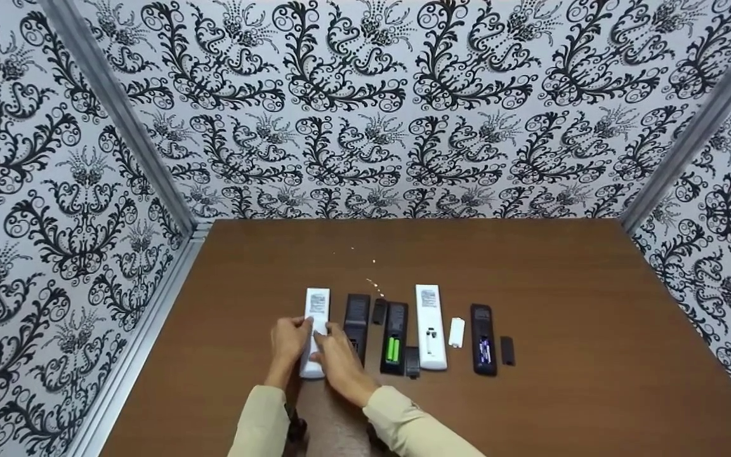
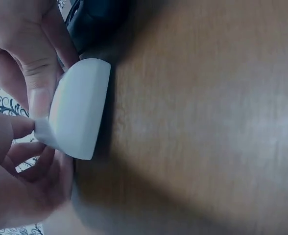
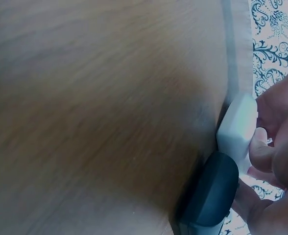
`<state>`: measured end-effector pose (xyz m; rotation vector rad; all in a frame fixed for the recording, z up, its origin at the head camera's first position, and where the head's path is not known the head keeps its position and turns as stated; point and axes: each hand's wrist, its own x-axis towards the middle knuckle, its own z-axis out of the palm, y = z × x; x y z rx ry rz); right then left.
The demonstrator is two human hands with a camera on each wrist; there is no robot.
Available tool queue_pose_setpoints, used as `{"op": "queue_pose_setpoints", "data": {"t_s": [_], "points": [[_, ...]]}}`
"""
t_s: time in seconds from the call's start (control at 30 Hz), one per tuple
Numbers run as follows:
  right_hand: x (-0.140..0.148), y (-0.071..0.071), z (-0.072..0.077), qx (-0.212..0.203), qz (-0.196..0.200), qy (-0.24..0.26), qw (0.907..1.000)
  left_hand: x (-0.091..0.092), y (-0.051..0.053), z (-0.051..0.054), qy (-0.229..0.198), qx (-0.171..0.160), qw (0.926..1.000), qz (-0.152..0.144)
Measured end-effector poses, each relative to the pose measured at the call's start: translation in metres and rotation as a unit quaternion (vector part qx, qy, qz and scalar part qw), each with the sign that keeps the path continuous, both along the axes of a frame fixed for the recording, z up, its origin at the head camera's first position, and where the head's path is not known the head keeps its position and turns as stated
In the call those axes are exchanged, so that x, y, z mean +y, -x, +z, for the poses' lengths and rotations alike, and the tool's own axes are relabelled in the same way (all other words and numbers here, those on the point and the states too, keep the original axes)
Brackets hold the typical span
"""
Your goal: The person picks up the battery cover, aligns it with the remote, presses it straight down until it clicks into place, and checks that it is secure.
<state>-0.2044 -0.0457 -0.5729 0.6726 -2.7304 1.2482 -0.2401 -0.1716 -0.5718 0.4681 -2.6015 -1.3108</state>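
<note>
In the head view a white remote control (image 1: pixel 318 301) lies back side up, and both hands are on it. My left hand (image 1: pixel 289 339) grips its left edge, thumb on the upper face. From the right, my right hand (image 1: pixel 342 365) holds its lower half, with the thumb on top. The remote's rounded white end (image 2: pixel 83 110) faces the left wrist camera, the fingers bunched behind it. Fingers hide the middle of its back, so I cannot tell whether its battery cover is on. Close to my right hand lies a black remote control (image 1: pixel 357 308), partly covered by that hand.
Further right lie a black remote with green batteries (image 1: pixel 394 349), a second white remote (image 1: pixel 428 311) with an open compartment, and a black remote (image 1: pixel 482 320) with purple-blue batteries. Loose covers lie between them: black (image 1: pixel 379 311), dark (image 1: pixel 412 362), white (image 1: pixel 457 332), black (image 1: pixel 507 350). Patterned walls enclose the table.
</note>
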Motion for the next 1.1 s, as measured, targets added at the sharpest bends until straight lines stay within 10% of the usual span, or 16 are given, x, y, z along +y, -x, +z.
{"op": "queue_pose_setpoints", "data": {"t_s": [1.1], "points": [[0.035, 0.004, 0.013, 0.087, -0.038, -0.064, 0.9935, 0.013, -0.009, 0.011, -0.024, 0.005, 0.9992, 0.031]]}}
